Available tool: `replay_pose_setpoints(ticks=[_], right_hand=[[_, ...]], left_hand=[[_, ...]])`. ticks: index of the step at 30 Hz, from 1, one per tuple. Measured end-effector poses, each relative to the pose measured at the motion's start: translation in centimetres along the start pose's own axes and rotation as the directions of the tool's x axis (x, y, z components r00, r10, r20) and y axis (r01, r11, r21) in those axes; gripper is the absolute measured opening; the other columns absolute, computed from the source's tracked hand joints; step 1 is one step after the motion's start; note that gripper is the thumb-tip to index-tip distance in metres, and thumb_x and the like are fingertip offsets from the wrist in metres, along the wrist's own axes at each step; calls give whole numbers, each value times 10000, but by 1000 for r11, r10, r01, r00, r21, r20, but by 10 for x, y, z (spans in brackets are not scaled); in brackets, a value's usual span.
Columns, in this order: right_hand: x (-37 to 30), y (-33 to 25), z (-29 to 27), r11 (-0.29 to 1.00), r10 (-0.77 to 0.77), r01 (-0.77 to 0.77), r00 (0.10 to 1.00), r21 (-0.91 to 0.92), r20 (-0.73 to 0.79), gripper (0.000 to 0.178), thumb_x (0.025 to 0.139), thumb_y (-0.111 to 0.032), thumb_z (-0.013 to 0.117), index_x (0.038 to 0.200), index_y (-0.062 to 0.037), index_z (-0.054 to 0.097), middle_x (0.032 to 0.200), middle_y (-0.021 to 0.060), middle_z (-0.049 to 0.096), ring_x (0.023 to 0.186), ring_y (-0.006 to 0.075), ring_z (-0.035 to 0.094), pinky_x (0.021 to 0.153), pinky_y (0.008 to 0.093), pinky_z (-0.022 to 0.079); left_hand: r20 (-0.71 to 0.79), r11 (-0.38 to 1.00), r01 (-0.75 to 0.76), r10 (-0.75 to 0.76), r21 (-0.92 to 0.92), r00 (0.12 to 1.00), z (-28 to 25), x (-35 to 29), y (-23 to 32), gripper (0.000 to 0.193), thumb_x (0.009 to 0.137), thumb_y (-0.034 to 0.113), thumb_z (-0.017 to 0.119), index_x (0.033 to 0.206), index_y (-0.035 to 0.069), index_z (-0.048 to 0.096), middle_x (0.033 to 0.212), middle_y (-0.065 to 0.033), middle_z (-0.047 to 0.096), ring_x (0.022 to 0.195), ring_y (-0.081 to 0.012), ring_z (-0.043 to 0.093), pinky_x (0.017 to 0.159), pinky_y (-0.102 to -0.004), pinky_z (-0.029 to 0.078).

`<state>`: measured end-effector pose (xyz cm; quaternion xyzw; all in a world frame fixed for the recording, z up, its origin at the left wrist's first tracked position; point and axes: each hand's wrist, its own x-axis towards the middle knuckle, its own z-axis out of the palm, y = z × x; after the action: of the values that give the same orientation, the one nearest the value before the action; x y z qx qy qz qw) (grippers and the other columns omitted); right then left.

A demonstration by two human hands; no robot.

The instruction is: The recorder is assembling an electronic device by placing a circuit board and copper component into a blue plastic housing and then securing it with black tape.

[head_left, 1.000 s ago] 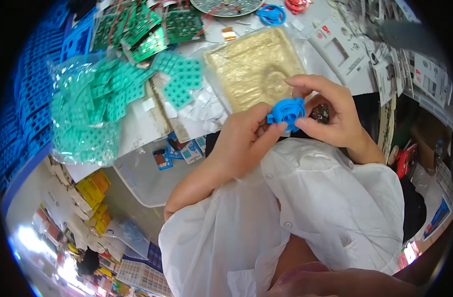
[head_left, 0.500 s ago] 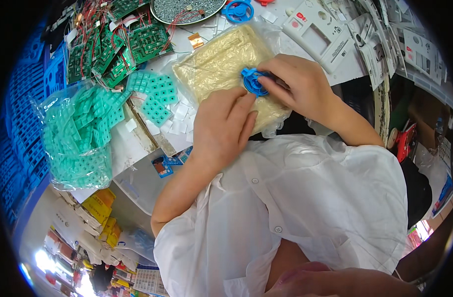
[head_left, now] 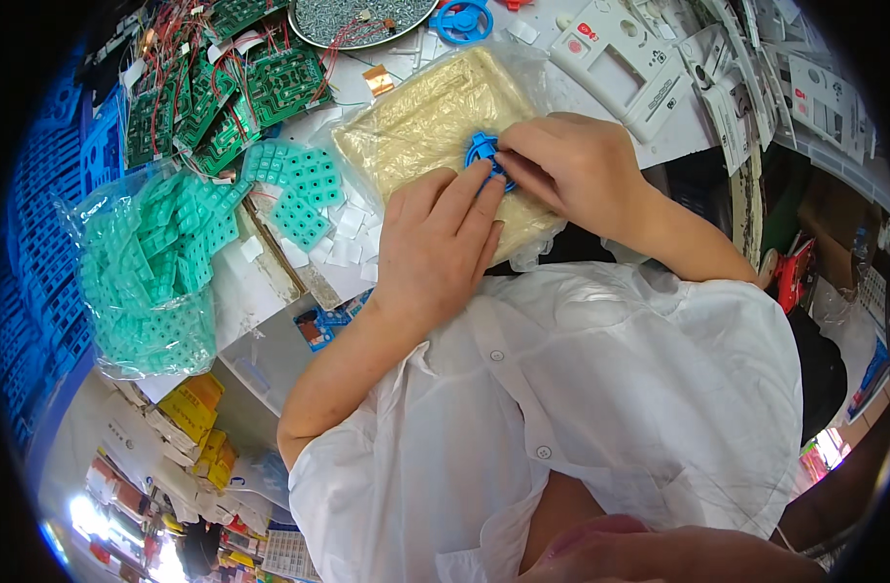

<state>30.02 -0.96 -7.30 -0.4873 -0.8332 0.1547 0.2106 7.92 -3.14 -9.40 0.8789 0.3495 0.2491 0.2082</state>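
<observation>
Fingers (head_left: 530, 144) of the right hand (head_left: 589, 163) are pinching a blue ring-shaped part (head_left: 480, 149) over the right side of a gold, plastic-wrapped pad (head_left: 416, 117); those of the left hand (head_left: 435, 243) are lying extended, their tips overlapping the part's near side, though whether they are gripping cannot be told. Work on this part appears to be under way rather than finished, since both hands are engaging it; what they are altering is being hidden by the fingers. Beyond the pad, a second blue ring (head_left: 460, 21) is lying untouched, its stage of completion not being evident. To the pad's right, a white panel (head_left: 649, 110) is resting on the tabletop (head_left: 686, 141); to its left, green circuit boards (head_left: 279, 89) and teal keypads (head_left: 304, 185) are lying apart from the hands.
</observation>
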Motion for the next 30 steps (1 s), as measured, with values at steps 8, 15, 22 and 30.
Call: replay_pose_setpoints(ticks=[8, 15, 22, 30], right_hand=[[1, 11, -4, 997, -63, 67, 993, -43, 102, 136, 831, -151, 781, 909, -69, 706, 760, 71, 676, 665, 273, 661, 572, 371, 509], [-6, 52, -44, 924, 248, -260, 966, 281, 77, 148, 905, -95, 746, 1020, -1, 751, 783, 52, 711, 621, 92, 613, 590, 241, 467], [-14, 115, -68, 959, 285, -276, 921, 71, -265, 175, 937, -124, 744, 1075, -20, 768, 843, 40, 739, 703, 90, 631, 649, 247, 498], [87, 152, -55, 976, -50, 0, 973, -218, -223, 119, 844, -100, 658, 904, 1, 675, 908, 192, 671, 848, 342, 648, 766, 457, 530]], left_hand=[[94, 993, -2, -9, 122, 996, -4, 1, 5, 423, 840, 228, 732, 1211, 31, 680, 1348, -60, 614, 1144, -261, 561, 974, -423, 426], [148, 990, -19, -2, 141, 989, -9, 7, 8, 435, 808, 197, 756, 1206, 35, 689, 1376, -75, 608, 1179, -285, 562, 1002, -440, 428], [131, 995, -27, 14, 95, 991, -9, 8, 5, 466, 777, 151, 787, 1214, 23, 686, 1377, -90, 617, 1168, -305, 573, 996, -460, 441], [111, 998, -7, -1, 67, 994, -6, 9, 6, 464, 784, 137, 785, 1221, 20, 682, 1384, -97, 619, 1150, -321, 576, 991, -471, 441]])
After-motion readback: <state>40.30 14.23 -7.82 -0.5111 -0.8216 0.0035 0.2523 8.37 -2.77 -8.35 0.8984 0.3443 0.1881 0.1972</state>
